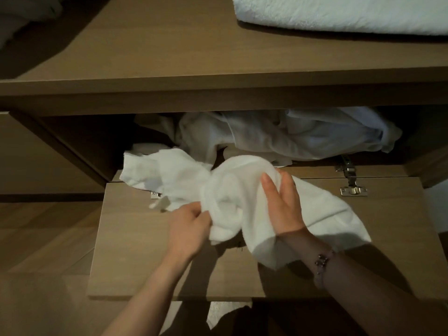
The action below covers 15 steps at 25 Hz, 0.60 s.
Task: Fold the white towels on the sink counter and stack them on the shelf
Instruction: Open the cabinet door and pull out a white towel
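Fingers [203,218] of left hand [189,226] grip white towel [230,190]; right hand [283,209] flat atop, fingers together; open door [145,251] beneath.

Single head-worn wide-angle view, looking forward and steeply down, close above a fold-down cabinet door [135,251], open compartment [97,137] across mid-frame, wooden shelf [169,44] filling the upper frame, floor [36,238] at the left edge.
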Tool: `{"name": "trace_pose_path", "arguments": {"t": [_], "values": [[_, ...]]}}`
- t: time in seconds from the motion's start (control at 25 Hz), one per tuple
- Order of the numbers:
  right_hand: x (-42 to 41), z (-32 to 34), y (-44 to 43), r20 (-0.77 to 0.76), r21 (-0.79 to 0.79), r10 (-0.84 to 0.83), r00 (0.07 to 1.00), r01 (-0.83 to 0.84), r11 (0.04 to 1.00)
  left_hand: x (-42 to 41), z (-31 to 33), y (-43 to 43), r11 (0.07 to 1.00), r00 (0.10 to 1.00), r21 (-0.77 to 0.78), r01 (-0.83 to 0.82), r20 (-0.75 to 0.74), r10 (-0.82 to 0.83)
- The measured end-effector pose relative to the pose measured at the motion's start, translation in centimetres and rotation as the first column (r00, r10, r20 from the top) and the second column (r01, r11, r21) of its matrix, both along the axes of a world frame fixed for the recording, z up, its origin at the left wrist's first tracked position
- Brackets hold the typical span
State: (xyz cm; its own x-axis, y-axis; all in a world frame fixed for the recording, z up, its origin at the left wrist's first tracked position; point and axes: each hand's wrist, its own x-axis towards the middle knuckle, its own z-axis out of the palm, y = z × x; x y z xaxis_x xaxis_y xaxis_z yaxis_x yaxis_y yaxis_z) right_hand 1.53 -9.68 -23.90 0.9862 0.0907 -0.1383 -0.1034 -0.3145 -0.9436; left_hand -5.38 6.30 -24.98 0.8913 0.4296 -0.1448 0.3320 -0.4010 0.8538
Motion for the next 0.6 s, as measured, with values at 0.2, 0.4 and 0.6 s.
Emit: {"name": "trace_pose_path", "arguments": {"t": [0.2, 0.4, 0.6], "values": [[0.6, 2.4, -0.6, -0.278, 0.583, 0.133, 0.951, 0.057, 0.811, 0.6, 1.9, -1.9, 0.974, 0.908, -0.015, 0.224, 0.366, -0.203], [0.8, 5.1, 0.3, -0.326, 0.683, 0.147, 0.934, 0.125, 0.72, 1.1, 5.1, -3.7, 0.898, 0.819, -0.375, 0.231, 0.573, 0.028], [1.7, 6.4, 1.1, -0.201, 0.615, -0.045, 0.979, 0.162, 0.771, 2.4, 7.3, -4.6, 0.847, 0.873, -0.456, 0.274, 0.487, -0.02]]}}
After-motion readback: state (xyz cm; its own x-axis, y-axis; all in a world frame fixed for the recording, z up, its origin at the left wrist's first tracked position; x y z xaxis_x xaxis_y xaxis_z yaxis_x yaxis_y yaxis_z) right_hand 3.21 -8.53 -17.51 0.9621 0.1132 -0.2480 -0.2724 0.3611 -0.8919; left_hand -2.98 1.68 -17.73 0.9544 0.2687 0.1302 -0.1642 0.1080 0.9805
